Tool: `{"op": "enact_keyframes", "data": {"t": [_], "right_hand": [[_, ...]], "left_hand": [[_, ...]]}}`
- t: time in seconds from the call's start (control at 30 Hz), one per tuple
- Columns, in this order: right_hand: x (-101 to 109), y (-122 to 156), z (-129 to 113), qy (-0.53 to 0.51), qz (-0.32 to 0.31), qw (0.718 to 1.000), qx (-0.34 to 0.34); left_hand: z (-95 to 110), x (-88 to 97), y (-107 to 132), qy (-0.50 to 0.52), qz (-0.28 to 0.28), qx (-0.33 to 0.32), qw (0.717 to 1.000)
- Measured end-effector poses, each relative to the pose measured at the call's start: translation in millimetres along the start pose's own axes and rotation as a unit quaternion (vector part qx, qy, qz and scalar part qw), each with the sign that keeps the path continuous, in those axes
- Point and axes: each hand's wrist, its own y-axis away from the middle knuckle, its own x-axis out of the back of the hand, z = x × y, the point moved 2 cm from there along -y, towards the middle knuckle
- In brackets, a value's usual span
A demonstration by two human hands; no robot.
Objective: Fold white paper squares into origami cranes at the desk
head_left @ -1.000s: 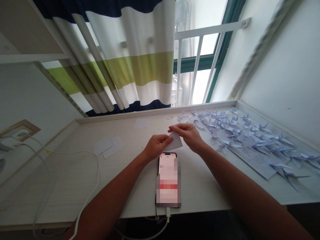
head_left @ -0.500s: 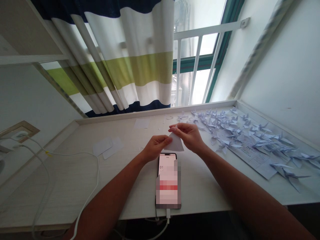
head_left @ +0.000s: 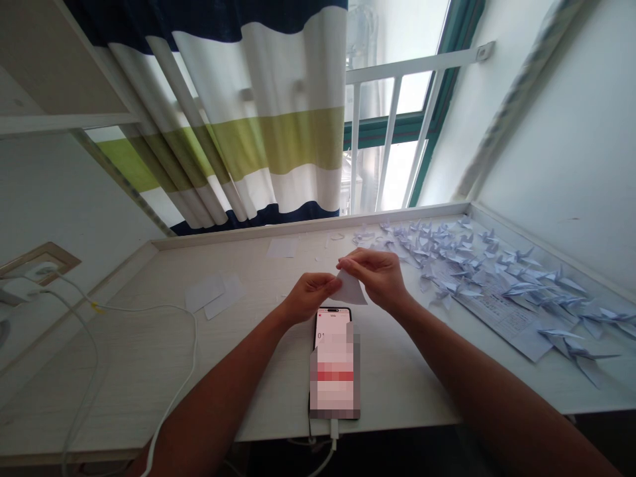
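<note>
A small folded white sheet of paper (head_left: 352, 290) is held up above the desk, just beyond the phone. My left hand (head_left: 313, 295) pinches its left edge between thumb and fingers. At the paper's top corner, my right hand (head_left: 376, 273) has thumb and fingertips closed on it, covering that corner. Below both hands a phone (head_left: 334, 364) lies face up with its screen lit and a white cable plugged into its near end. To the right of my right hand spreads a heap of folded paper cranes (head_left: 447, 255).
Loose white paper squares (head_left: 222, 298) lie at the left, another sheet (head_left: 281, 248) farther back. Paper scraps (head_left: 338, 236) are near the desk's raised back edge. A printed sheet (head_left: 504, 318) lies under some cranes. A white cable (head_left: 195, 344) crosses the desk's left side from a wall socket (head_left: 44, 265).
Both hands still grip the paper. My right hand's fingers have shifted slightly over the top corner, and the whole view has moved a little.
</note>
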Motion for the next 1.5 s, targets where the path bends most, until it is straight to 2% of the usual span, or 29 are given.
{"op": "enact_keyframes", "data": {"t": [0.17, 0.53, 0.7, 0.8, 0.93, 1.1, 1.23, 1.33, 1.5], "right_hand": [[0.8, -1.7, 1.8, 0.001, 0.033, 0.999, -0.040], [4.1, -6.1, 8.6, -0.042, 0.040, 0.996, -0.074], [6.3, -8.1, 18.4, -0.029, 0.003, 0.992, -0.120], [8.2, -8.4, 17.5, 0.030, -0.007, 0.993, -0.110], [9.9, -8.4, 12.5, 0.069, 0.033, 0.994, -0.083], [17.7, -12.0, 13.6, 0.079, 0.086, 0.991, -0.063], [22.6, -13.8, 16.1, 0.087, 0.106, 0.989, -0.060], [21.9, -13.3, 15.6, 0.093, 0.111, 0.988, -0.058], [18.5, -12.3, 16.4, 0.083, 0.100, 0.989, -0.064]], "left_hand": [[0.0, -2.0, -1.2, -0.015, 0.020, 0.007, 1.000], [0.5, -2.1, -1.1, -0.032, 0.033, 0.032, 0.998], [-0.4, -2.2, -1.1, -0.058, 0.055, 0.030, 0.996], [0.1, -2.5, -0.7, -0.049, 0.051, 0.053, 0.996], [1.3, -0.3, -1.1, -0.025, 0.008, 0.089, 0.996], [5.7, 3.9, -2.2, -0.085, -0.020, 0.069, 0.994], [9.6, 4.0, -2.0, -0.113, -0.027, 0.062, 0.991], [12.0, 6.1, -1.9, -0.116, -0.021, 0.054, 0.992], [11.9, 13.2, -1.9, -0.147, 0.021, 0.058, 0.987]]}}
